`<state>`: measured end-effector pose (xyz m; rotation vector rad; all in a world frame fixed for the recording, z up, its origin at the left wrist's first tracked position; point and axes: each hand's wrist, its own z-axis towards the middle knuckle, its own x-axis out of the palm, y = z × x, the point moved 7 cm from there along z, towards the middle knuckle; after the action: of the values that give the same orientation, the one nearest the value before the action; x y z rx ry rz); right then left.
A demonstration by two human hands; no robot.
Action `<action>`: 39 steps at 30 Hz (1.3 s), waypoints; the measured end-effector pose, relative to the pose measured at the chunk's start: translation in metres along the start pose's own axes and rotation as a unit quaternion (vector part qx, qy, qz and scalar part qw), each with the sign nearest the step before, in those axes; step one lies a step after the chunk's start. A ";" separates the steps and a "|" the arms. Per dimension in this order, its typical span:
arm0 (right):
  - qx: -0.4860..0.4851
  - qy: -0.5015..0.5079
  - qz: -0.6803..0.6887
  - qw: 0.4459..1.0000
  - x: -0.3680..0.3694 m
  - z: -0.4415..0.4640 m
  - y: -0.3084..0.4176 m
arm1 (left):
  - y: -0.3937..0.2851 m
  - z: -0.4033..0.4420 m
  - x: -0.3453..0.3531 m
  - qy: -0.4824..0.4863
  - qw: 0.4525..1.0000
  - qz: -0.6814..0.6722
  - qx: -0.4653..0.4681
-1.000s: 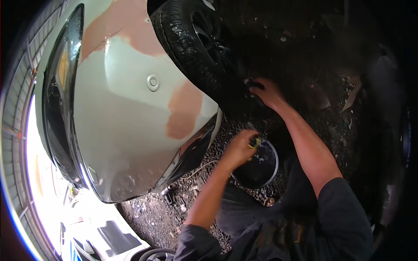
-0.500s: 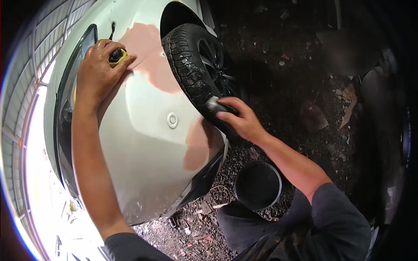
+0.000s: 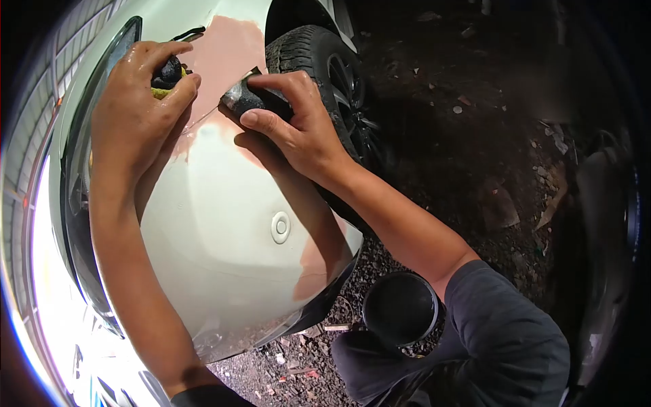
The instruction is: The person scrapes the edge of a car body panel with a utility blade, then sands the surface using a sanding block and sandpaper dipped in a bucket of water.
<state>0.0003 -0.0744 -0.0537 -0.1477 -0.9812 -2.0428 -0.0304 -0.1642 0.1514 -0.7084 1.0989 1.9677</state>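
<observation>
My left hand (image 3: 139, 102) is wrapped round a black and yellow sponge (image 3: 166, 76) above the white car panel (image 3: 217, 224), near the headlight. My right hand (image 3: 295, 122) grips a dark sanding block (image 3: 247, 98) with a greyish, wet-looking end, at the pink filler patch (image 3: 227, 51) beside the wheel arch. Its shadow falls on the panel below. Whether the block touches the surface is hard to tell. A second pink patch (image 3: 312, 268) lies lower down, past a round cap (image 3: 280, 227).
The black tyre (image 3: 298, 54) stands just right of the panel. A dark bucket (image 3: 400, 309) sits on the gravel (image 3: 298, 366) near my knees. The headlight (image 3: 78, 176) runs along the panel's left edge.
My left hand has gone from above the bucket up to the panel with the sponge. My right hand has moved from beside the wheel up and left to the upper pink patch, with the block.
</observation>
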 end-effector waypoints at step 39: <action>-0.106 -0.024 0.004 0.994 0.002 0.003 -0.012 | 0.006 0.004 0.020 0.050 0.987 -0.144 -0.059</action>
<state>-0.0112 -0.0693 -0.0576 -0.3131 -0.7881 -2.1419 -0.0471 -0.1560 0.1408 -0.9811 0.8855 1.7747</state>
